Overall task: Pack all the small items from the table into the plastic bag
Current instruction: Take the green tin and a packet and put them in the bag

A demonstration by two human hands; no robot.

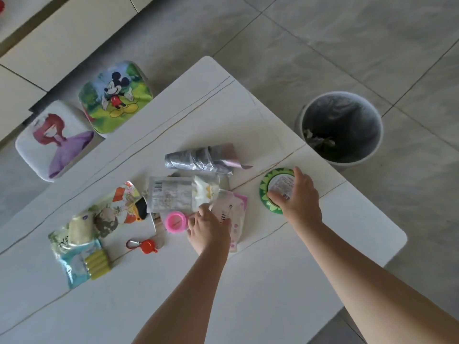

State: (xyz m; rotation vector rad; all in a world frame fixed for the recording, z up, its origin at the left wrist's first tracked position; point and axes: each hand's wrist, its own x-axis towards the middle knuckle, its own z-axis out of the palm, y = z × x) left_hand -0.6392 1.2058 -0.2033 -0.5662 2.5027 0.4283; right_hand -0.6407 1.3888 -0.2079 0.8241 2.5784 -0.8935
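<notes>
Off to the far left, on the floor beside the white table (pixel 273 281), sit two square stools: one with a red-haired cartoon girl (pixel 53 141), the next with a Mickey Mouse print (pixel 115 96). On the tabletop, well left of the fingers, lies a pale blue packet with yellow-green sticks (pixel 85 265), touching a green-and-white snack packet (pixel 72 232). Just beyond it is a colourful pouch with orange patches (pixel 119 207), and below that a small red keyring gadget with a carabiner (pixel 144 245).

Nearer the middle, a pink ring-shaped lid (pixel 176 221) sits just left of the left hand (pixel 210 228). That hand's fingers are curled down onto the pile, fingertips at the edge of a clear packet with a barcode (pixel 171 193) and on top of a pink-and-white sachet (pixel 236 214); whether they actually pinch either one I cannot tell. Farther off, past those fingertips, lies a rolled-up grey plastic bag (pixel 198 158), lying flat and apart from both hands.

To the right, the right hand (pixel 299 194) covers a round green watermelon-patterned tub (pixel 269 188) with a white label, fingers spread and curled round its rim, thumb on the near side. Beyond that hand, on the tiled floor by the table's right edge, stands a white waste bin with a dark liner (pixel 341 125).
</notes>
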